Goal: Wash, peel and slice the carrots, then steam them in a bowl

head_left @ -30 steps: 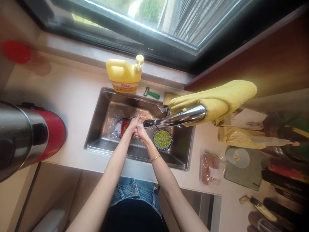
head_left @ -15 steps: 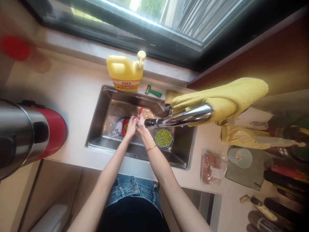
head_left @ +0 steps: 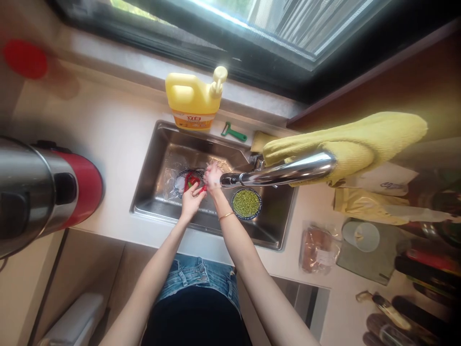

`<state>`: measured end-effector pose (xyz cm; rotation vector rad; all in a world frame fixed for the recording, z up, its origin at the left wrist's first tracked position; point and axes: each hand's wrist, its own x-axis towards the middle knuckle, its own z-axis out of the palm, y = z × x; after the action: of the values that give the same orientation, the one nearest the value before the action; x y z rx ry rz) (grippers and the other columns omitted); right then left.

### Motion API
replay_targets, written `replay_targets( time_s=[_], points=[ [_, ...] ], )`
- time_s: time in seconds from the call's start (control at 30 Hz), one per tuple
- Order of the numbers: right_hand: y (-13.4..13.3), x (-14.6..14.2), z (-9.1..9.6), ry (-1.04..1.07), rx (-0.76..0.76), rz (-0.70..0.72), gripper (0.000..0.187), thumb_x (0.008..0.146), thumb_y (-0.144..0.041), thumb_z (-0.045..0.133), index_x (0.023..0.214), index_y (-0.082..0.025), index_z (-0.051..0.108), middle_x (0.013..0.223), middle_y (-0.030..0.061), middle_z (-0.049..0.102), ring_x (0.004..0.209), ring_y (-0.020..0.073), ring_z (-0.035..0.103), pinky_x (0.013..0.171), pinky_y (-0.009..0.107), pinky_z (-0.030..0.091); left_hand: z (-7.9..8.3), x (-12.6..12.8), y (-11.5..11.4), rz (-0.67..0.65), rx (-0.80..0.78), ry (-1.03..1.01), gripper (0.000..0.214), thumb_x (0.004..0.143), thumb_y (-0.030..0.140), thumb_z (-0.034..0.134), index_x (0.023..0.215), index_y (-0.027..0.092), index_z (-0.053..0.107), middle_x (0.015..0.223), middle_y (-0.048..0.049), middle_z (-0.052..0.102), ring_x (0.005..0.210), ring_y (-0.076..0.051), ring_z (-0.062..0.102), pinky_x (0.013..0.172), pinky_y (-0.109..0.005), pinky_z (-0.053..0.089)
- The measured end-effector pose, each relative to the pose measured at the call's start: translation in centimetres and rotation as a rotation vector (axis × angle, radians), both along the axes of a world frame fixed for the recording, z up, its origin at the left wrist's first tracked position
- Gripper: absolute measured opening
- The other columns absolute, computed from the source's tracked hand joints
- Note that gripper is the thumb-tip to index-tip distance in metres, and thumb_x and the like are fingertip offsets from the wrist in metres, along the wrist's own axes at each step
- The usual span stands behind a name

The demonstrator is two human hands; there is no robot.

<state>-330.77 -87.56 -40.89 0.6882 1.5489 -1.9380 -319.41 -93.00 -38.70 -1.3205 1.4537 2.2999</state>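
Note:
Both my hands are over the steel sink, under the spout of the chrome faucet. My left hand and my right hand meet on a red chili pepper, fingers closed around it. Just left of them a bowl in the sink holds more red peppers. A small bowl of green peas sits in the sink to the right of my right wrist, which wears a thin gold bangle.
A yellow detergent jug and a green peeler stand behind the sink. A yellow cloth hangs over the faucet. A red and steel kettle stands left. Packaged meat, a cup and bottles crowd the right counter.
My hands have shifted slightly left and back within the sink, and they now rub the pepper nearer the bowl of peppers. The view has tilted a little.

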Motion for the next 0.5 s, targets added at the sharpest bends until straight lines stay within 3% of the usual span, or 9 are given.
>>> replay_targets(
  time_s=[0.1, 0.27, 0.4, 0.5],
  points=[
    [-0.1, 0.7, 0.4, -0.001, -0.012, 0.028, 0.040, 0.100, -0.053, 0.040, 0.083, -0.020, 0.054, 0.057, -0.0047, 0.043, 0.042, 0.0068, 0.036, 0.039, 0.018, 0.033, 0.2, -0.4, 0.4, 0.040, 0.035, 0.005, 0.073, 0.076, 0.016, 0.081, 0.141, 0.004, 0.051, 0.113, -0.0210, 0.074, 0.095, -0.025, 0.076, 0.096, -0.042, 0.058],
    [0.7, 1.7, 0.8, -0.008, -0.030, 0.075, 0.031, 0.100, -0.043, 0.047, 0.080, -0.020, 0.053, 0.051, -0.0078, 0.040, 0.038, 0.0059, 0.034, 0.036, 0.017, 0.030, -0.1, -0.8, 0.4, -0.017, 0.086, -0.041, 0.086, 0.074, 0.014, 0.083, 0.147, 0.004, 0.039, 0.092, -0.0158, 0.078, 0.072, -0.019, 0.075, 0.085, -0.040, 0.061],
    [0.6, 1.9, 0.6, -0.013, -0.014, 0.018, 0.025, 0.101, -0.039, 0.046, 0.087, -0.021, 0.055, 0.056, -0.0062, 0.049, 0.042, 0.0060, 0.043, 0.040, 0.016, 0.037, -0.8, -0.4, 0.1, -0.038, 0.059, -0.019, 0.083, 0.075, 0.022, 0.083, 0.145, 0.006, 0.041, 0.086, -0.0125, 0.078, 0.068, -0.018, 0.074, 0.081, -0.037, 0.061],
    [0.6, 2.1, -0.1, -0.107, -0.026, 0.093, 0.019, 0.097, -0.038, 0.055, 0.088, -0.021, 0.055, 0.057, -0.0057, 0.052, 0.043, 0.0073, 0.047, 0.041, 0.016, 0.039, -2.0, -0.3, -0.5, -0.128, 0.011, -0.016, 0.073, 0.078, 0.029, 0.081, 0.140, 0.011, 0.047, 0.087, -0.0108, 0.077, 0.068, -0.019, 0.074, 0.074, -0.035, 0.061]
  ],
)
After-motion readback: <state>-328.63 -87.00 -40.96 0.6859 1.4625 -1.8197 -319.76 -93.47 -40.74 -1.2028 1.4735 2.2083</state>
